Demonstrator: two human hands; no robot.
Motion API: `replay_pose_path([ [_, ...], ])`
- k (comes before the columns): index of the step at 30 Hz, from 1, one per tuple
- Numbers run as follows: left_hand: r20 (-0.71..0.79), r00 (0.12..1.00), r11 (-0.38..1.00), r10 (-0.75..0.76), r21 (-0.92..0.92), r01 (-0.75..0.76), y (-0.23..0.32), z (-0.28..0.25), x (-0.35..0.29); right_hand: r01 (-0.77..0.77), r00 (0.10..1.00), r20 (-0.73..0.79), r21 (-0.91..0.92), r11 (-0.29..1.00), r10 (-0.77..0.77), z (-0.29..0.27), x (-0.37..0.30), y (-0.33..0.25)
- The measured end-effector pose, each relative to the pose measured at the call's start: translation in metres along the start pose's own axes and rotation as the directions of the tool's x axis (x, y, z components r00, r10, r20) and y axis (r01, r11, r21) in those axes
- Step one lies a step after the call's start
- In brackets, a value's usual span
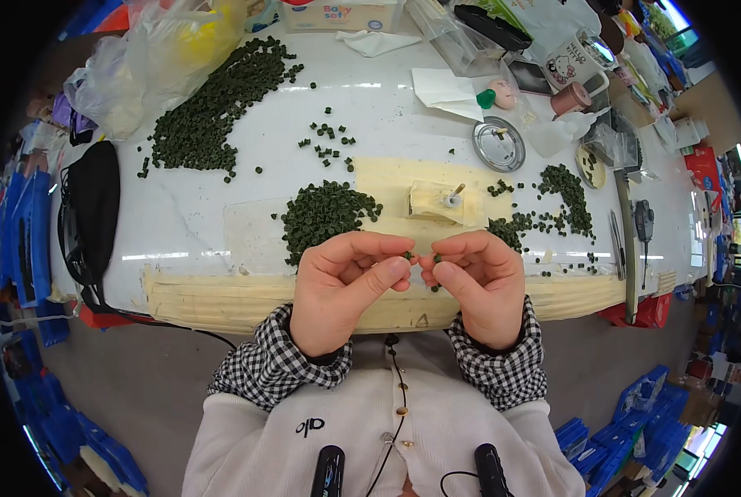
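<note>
Near the table's front edge, my left hand [341,286] and my right hand [488,286] face each other with fingertips almost touching. Thumb and forefinger of the left one pinch a small dark green part [409,256]. A similar green piece [438,258] is held in the right fingertips; another shows just below them. Just beyond my left hand lies a heap of small dark green ring-like parts [325,214]. Behind my fingers, a cream block with an upright pin [433,207] stands on yellowish tape.
A larger green heap [209,120] lies far left, smaller ones [565,195] at right. A round metal lid [498,145], white cup [571,65] and thread spool [570,98] stand back right. Tweezers [617,243] lie right; a black face mask [93,207] and plastic bags [151,70] left.
</note>
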State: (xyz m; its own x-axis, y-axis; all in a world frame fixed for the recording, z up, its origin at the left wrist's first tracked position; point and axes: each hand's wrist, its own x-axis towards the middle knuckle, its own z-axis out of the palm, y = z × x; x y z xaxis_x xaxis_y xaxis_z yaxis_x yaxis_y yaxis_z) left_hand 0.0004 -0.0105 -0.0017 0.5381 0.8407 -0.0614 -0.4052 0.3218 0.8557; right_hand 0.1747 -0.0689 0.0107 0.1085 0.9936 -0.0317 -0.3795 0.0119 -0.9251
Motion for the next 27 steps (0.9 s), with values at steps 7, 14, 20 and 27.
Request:
replay_pose_path([
  [7,0.014,0.998,0.995,-0.066,-0.078,0.067,-0.0008,0.0011,0.001,0.394,0.908,0.108,-0.547,0.739,-0.404,0.0041,0.0054,0.0012],
  [14,0.024,0.999,0.999,-0.037,-0.008,0.037,-0.0044,-0.0014,0.0001,0.368,0.917,0.096,-0.574,0.731,-0.386,0.0067,0.0038,0.0022],
  [20,0.008,0.999,0.999,-0.048,-0.012,0.048,-0.0043,0.0016,0.0004,0.339,0.929,0.063,-0.533,0.775,-0.364,0.0069,0.0027,0.0049],
  [27,-0.008,0.999,0.999,0.036,0.03,-0.036,-0.0066,0.0058,-0.0007,0.403,0.894,0.137,-0.661,0.633,-0.426,0.0075,0.0004,0.0035],
])
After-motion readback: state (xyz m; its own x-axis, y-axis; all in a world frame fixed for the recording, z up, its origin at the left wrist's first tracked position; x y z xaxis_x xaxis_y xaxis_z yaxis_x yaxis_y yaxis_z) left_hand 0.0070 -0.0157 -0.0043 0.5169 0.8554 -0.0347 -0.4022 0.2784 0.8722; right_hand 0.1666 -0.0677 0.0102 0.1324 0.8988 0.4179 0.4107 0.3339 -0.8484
